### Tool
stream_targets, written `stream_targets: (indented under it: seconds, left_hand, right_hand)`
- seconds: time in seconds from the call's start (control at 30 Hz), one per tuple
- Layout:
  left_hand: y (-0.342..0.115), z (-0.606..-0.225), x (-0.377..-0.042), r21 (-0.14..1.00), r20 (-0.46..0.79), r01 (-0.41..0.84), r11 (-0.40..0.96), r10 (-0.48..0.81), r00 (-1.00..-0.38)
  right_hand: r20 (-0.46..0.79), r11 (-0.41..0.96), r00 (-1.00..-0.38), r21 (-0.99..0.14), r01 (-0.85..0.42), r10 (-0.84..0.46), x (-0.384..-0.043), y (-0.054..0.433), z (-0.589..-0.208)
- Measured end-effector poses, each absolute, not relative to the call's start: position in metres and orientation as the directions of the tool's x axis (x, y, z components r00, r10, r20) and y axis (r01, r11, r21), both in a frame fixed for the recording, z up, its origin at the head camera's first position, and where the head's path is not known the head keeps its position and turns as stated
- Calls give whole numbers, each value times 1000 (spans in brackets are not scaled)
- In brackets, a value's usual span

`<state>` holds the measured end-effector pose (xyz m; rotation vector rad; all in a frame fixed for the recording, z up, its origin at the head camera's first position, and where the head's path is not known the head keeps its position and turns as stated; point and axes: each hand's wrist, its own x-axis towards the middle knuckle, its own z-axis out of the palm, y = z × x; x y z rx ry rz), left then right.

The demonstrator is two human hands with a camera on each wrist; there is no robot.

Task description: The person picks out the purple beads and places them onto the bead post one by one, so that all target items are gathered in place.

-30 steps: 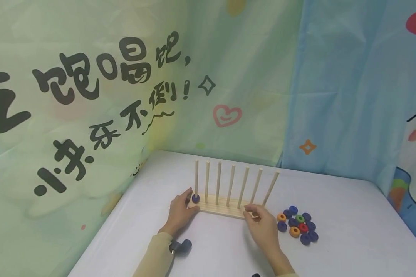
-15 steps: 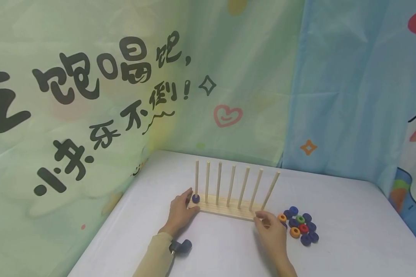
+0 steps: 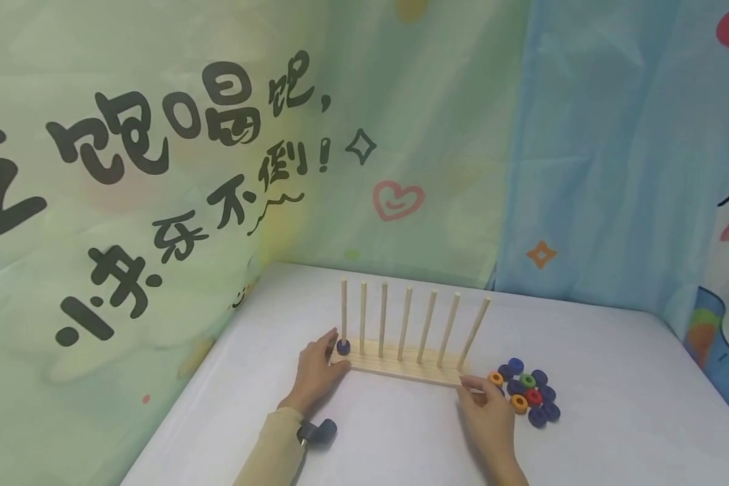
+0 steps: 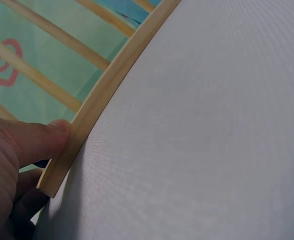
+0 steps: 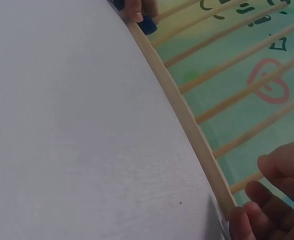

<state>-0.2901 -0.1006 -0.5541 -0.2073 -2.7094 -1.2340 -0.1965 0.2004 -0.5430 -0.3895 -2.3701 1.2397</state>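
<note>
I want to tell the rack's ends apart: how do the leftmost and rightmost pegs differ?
The leftmost peg has a dark blue bead at its foot; the rightmost peg is bare. In the head view, the leftmost peg looks nearly vertical, while the rightmost peg slants right. Both are pale wood and stand on one base.

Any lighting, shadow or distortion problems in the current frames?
Head view: diffuse, even light, loose beads slightly soft. Left wrist view: a shadow on the white tabletop beside the gripped end of the wooden base. Right wrist view: the wooden base looks bowed, probably lens distortion.
</note>
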Motion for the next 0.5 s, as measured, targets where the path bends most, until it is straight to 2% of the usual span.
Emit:
stream_targets:
  seconds: [0.3, 0.5]
  left_hand:
    - [-101, -555, -290, 736, 193, 183, 652, 57, -980]
    - [-100, -553, -290, 738, 181, 171, 653, 53, -982]
  right_hand:
    - [214, 579, -874, -810, 92, 437, -200, 208, -542]
    - [264, 565, -822, -821, 83, 504, -202, 229, -540]
